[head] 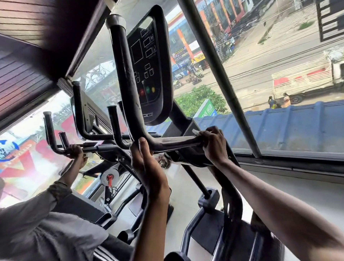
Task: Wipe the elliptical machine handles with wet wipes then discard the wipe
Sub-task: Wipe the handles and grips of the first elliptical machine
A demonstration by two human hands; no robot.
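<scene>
A black elliptical handle (124,77) rises in front of me and bends into a horizontal bar (175,143) below the console (150,69). My left hand (147,163) grips the bend of this bar from below, thumb up against it. My right hand (213,143) wraps the bar's right end and pinches a white wet wipe (195,132) against it; only a small corner of the wipe shows above my fingers.
To the left another person's hand (75,152) grips the handle of a neighbouring machine (81,119). Pedals and frame tubes (208,200) lie below. A slanted window post (220,74) and glass stand close on the right, street beyond.
</scene>
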